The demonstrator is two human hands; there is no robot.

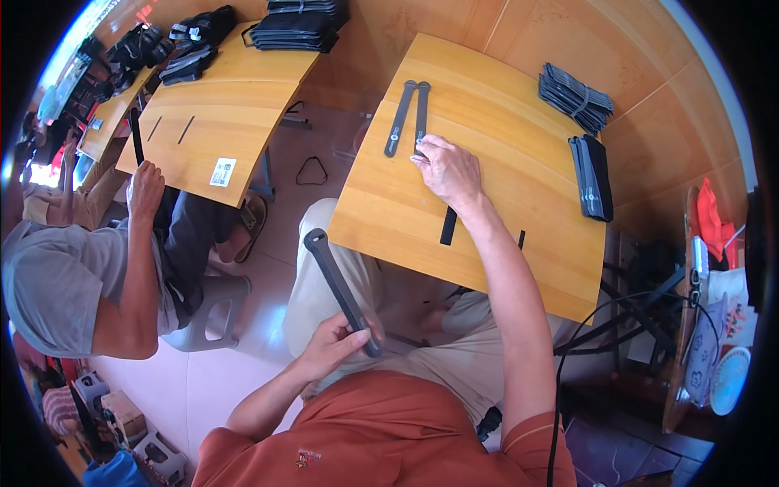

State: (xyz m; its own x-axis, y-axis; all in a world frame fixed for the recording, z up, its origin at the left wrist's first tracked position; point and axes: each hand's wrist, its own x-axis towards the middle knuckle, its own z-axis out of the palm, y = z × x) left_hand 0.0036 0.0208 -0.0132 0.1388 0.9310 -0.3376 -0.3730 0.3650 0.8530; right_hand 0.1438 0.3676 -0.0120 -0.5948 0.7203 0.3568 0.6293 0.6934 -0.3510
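On the two dark straps (398, 118) lying on the near table (365, 199), small white marks (394, 140) are printed near the lower ends — too small to be read. Pale marks are also borne by the black stack (592, 183). A white label (223, 172) with a square code is stuck to the neighbouring table (243, 89) — its print blurred. On the rust-red shirt (389, 438), a motif (303, 461) with tiny, unclear lettering is shown.

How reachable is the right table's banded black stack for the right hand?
Likely yes: nothing stands between the right hand and the banded black stack, though that hand touches a gray strap.
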